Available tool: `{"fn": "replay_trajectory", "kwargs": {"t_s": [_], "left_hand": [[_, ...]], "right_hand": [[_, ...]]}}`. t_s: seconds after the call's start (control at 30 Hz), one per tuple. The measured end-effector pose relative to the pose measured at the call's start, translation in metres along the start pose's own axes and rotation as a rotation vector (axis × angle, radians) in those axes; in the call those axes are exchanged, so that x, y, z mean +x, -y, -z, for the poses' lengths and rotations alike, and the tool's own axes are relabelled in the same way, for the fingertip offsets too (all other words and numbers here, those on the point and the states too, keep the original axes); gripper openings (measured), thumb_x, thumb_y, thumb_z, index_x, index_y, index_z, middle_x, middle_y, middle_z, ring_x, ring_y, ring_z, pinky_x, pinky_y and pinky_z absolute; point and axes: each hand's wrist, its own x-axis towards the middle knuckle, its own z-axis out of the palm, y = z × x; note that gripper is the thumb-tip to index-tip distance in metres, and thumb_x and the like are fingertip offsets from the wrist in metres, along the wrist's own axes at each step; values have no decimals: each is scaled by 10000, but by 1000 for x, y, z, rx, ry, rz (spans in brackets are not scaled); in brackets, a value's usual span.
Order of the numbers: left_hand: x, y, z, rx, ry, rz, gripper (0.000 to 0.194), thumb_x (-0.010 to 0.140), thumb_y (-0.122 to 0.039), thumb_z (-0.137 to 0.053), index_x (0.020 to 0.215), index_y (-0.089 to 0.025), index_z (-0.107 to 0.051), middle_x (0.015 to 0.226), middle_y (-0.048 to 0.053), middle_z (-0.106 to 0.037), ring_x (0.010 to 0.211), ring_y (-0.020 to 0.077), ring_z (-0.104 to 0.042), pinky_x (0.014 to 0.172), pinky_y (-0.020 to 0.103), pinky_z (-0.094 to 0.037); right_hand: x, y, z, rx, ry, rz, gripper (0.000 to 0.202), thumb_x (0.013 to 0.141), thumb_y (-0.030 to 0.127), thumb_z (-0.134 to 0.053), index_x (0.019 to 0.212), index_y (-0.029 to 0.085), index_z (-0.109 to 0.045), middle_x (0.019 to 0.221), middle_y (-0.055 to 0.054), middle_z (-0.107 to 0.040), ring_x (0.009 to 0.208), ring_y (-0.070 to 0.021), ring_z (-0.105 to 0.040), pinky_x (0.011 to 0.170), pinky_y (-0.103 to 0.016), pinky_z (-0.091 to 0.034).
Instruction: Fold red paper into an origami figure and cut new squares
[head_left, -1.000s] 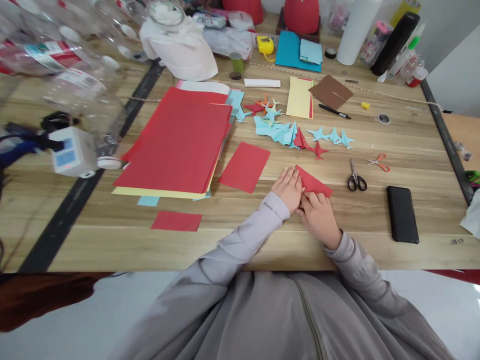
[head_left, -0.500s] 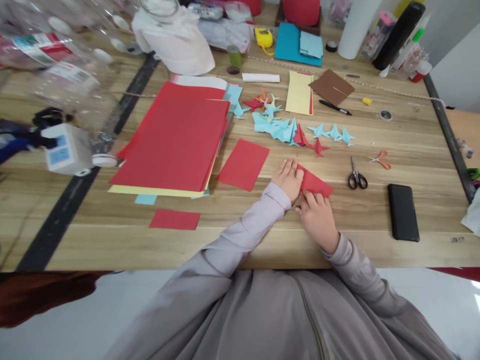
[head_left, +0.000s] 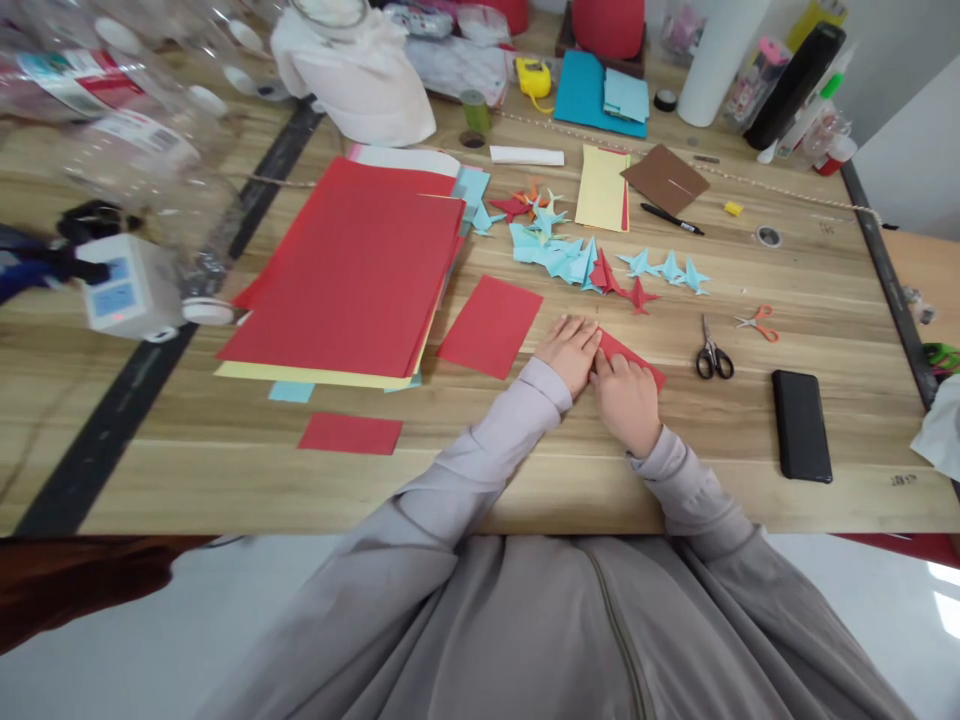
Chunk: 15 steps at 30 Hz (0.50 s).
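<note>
A folded red sheet of paper (head_left: pixel 634 354) lies slanted on the table in front of me. My left hand (head_left: pixel 571 352) rests flat over its left end, fingers stretched out. Over the sheet's lower part lies my right hand (head_left: pixel 627 402); its index finger points out and presses beside the left hand's fingertips. The other right fingers bend a little and cover part of the paper. Left of my hands is a flat red sheet (head_left: pixel 490 327). Folded blue paper cranes (head_left: pixel 559 257) and a red paper crane (head_left: pixel 639 295) lie just beyond.
A stack of large red sheets (head_left: pixel 360 270) is on the left, with a small red rectangle (head_left: pixel 350 433) below it. To the right are black scissors (head_left: pixel 711 352), orange scissors (head_left: pixel 760 323) and a black phone (head_left: pixel 802 425). Plastic bottles (head_left: pixel 142 140) crowd the far left.
My right hand has slid up and left along the folded sheet, its index finger now near the left hand. The left hand stays on the paper, shifted slightly left.
</note>
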Motion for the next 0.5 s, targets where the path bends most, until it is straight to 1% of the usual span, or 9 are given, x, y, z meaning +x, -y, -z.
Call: {"fn": "replay_trajectory", "kwargs": {"t_s": [0.07, 0.13, 0.3, 0.4, 0.5], "left_hand": [[-1, -4, 1, 16, -16, 6, 453, 894, -188, -383, 1300, -65, -542, 1398, 140, -509, 1327, 294, -410, 1157, 495, -221], [-2, -8, 2, 32, -28, 18, 453, 901, -192, -370, 1299, -69, -547, 1400, 139, -508, 1319, 316, -416, 1156, 526, -201], [-1, -16, 5, 66, -27, 74, 464, 899, -198, -369, 1299, -46, -549, 1413, 150, -490, 1333, 383, -377, 1148, 577, -156], [1, -17, 5, 67, -33, 88, 468, 883, -189, -393, 1301, -43, -544, 1418, 161, -481, 1354, 378, -350, 1148, 588, -144], [-2, -19, 5, 67, -39, 83, 467, 873, -197, -424, 1295, -40, -548, 1423, 162, -474, 1365, 361, -341, 1158, 564, -155]], "right_hand": [[5, 0, -2, -12, 1, 9, 427, 978, 278, -318, 1314, 85, -497, 1014, -169, -628, 906, -270, -589, 736, -387, -398], [4, -1, -4, -17, -4, 25, 415, 979, 261, -309, 1291, 89, -523, 1002, -167, -635, 904, -267, -601, 733, -384, -396], [-13, -4, -5, -16, 5, 43, 399, 981, 249, -309, 1274, 117, -545, 976, -140, -644, 876, -254, -613, 710, -370, -382], [-25, -3, -6, -26, 16, 43, 413, 987, 272, -296, 1285, 118, -538, 969, -137, -645, 858, -241, -612, 703, -360, -367], [-32, -2, -8, -30, 23, 27, 410, 983, 248, -303, 1316, 125, -511, 973, -135, -646, 861, -228, -606, 710, -350, -356]]}}
